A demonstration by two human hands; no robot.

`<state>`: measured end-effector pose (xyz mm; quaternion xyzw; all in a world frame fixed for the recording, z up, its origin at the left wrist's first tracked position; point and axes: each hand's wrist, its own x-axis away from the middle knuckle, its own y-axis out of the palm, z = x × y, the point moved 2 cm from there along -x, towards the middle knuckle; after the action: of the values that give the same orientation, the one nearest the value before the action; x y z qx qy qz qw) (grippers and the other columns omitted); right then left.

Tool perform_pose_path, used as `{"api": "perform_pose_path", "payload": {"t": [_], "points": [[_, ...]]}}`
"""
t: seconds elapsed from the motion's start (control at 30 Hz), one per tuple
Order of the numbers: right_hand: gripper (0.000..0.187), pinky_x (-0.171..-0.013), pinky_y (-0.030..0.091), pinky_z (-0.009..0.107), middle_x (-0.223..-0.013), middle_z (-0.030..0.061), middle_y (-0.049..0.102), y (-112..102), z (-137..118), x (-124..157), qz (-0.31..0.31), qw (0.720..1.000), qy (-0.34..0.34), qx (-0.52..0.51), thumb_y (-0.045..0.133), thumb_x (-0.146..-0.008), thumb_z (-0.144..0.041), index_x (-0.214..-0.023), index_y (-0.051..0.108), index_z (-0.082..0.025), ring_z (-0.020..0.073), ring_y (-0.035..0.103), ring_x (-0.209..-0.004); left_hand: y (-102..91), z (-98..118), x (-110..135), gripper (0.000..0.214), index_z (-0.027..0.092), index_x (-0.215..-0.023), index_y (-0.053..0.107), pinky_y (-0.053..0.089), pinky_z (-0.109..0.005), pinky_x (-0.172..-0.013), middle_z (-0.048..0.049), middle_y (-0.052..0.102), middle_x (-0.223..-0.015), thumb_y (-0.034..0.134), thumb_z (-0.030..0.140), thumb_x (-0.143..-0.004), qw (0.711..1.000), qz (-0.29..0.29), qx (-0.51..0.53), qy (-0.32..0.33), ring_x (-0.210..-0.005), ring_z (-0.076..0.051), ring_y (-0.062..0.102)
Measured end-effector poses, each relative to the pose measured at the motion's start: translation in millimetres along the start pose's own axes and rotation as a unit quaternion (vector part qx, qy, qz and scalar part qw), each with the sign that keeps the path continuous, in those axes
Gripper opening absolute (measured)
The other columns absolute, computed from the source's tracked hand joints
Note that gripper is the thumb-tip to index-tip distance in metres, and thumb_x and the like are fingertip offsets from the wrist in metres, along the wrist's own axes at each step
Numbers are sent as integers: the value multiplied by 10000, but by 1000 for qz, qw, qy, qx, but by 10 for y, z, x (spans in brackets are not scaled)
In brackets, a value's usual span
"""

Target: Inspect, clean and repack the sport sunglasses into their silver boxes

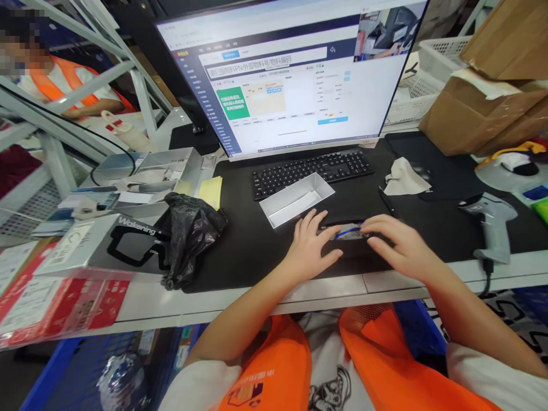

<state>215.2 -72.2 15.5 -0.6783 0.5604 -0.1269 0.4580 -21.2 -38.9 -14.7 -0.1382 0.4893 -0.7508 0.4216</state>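
On black mat at worktop (257, 297) edge | left hand (310, 245), right hand (400, 248) both pinch clear bag (349, 233) ends | likely light, limp, slippery; grip by edges

Both hands (314, 244) on clear bag (347, 233)

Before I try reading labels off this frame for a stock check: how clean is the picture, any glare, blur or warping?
Head view: the monitor glows bright, its small text washed out and unreadable; straight edges bow near the borders, typical wide-angle warp; the left hand and right hand are slightly soft over a small clear packet; desk lighting is even, shadows faint.
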Motion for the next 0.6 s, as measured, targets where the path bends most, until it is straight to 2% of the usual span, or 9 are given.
{"api": "perform_pose_path", "payload": {"t": [0.07,0.1,0.23,0.3,0.4,0.47,0.6], "points": [[244,-987,547,419,-1158,88,711,-77,201,162,50,997,53,22,515,-1015,-347,-1117,705,-232,254,679,-1091,8,11,5,515,303,-1430,563,224,-716,-1221,-129,306,-1661,628,452,-941,1000,-11,-4,-2,-1578,-396,169],[267,-999,548,431,-1169,91,718,-74,287,233,43,996,78,31,512,-1015,-365,-1129,709,-226,261,684,-1098,13,15,8,519,302,-1439,557,216,-724,-1221,-133,294,-1666,619,452,-947,1000,-13,-6,-3,-1581,-398,160],[450,-1105,513,478,-1350,118,680,111,449,385,-59,990,124,11,471,-1024,-461,-1321,666,-185,290,645,-1255,36,32,12,545,305,-1471,531,170,-758,-1215,-144,233,-1689,613,443,-950,1000,-18,-7,9,-1592,-411,106],[533,-1149,478,505,-1446,131,618,192,445,380,-85,987,133,-2,440,-1029,-488,-1422,603,-166,300,594,-1336,43,34,7,566,298,-1468,535,131,-779,-1210,-148,205,-1699,635,461,-935,1000,-24,-10,18,-1595,-422,78],[569,-1153,472,525,-1483,120,588,211,423,344,-105,983,153,-11,436,-1027,-505,-1476,560,-178,306,581,-1354,37,23,-5,589,276,-1427,573,117,-779,-1213,-152,232,-1692,680,509,-897,999,-24,-20,23,-1589,-430,99],[562,-1108,516,507,-1431,111,634,155,422,344,-85,983,166,-6,490,-1006,-514,-1460,577,-195,304,632,-1289,23,10,-14,614,266,-1405,584,152,-751,-1223,-152,285,-1673,709,535,-868,999,-19,-25,24,-1575,-420,159],[461,-1002,580,444,-1287,108,714,1,430,421,26,986,160,31,561,-980,-491,-1327,670,-207,283,700,-1138,-2,-21,-23,769,246,-1436,530,262,-660,-1219,-165,336,-1650,766,597,-794,1000,-5,-26,14,-1523,-393,287]]}}
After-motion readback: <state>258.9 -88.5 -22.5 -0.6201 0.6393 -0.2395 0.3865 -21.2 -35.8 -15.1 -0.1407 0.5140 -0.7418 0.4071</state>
